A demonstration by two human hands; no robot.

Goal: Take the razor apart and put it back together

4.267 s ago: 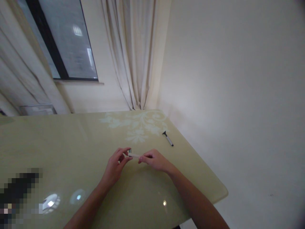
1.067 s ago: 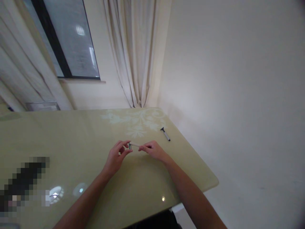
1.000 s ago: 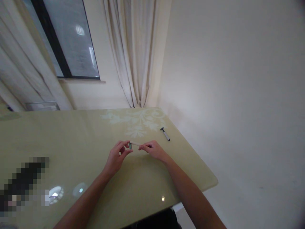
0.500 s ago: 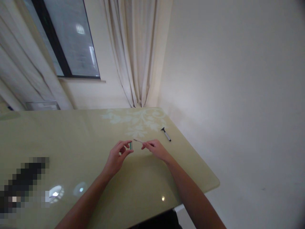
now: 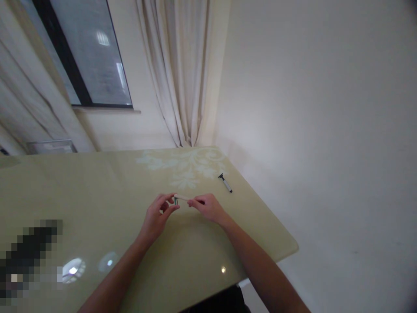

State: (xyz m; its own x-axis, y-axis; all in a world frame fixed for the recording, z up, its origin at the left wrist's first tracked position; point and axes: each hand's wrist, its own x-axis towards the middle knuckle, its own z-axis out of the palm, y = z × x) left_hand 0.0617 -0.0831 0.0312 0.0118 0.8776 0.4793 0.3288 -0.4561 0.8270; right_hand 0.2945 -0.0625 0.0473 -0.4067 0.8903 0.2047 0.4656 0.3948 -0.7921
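My left hand [image 5: 160,212] pinches a small narrow piece with a green side [image 5: 176,201], like a razor cartridge, upright between thumb and fingertips. In my right hand [image 5: 206,206] is a thin pale brush [image 5: 182,198], shaped like a toothbrush, its handle mostly hidden by the fingers. The brush points left, and its head meets the top of the green piece; bristles are too small to make out. Both hands are above the table, close together. Right of and beyond my right hand lies a razor [image 5: 225,183] with a grey handle and black head.
The pale green glossy table [image 5: 97,187] has a white floral pattern near its far edge and reflects lamps. A blurred-out dark object [image 5: 29,248] lies at the left. A wall [image 5: 309,130] borders the right side, with a curtain [image 5: 182,65] and window behind.
My right hand has moved left, bringing the brush head from just beside the green piece onto its top. My left hand keeps its pinch. The view has shifted slightly.
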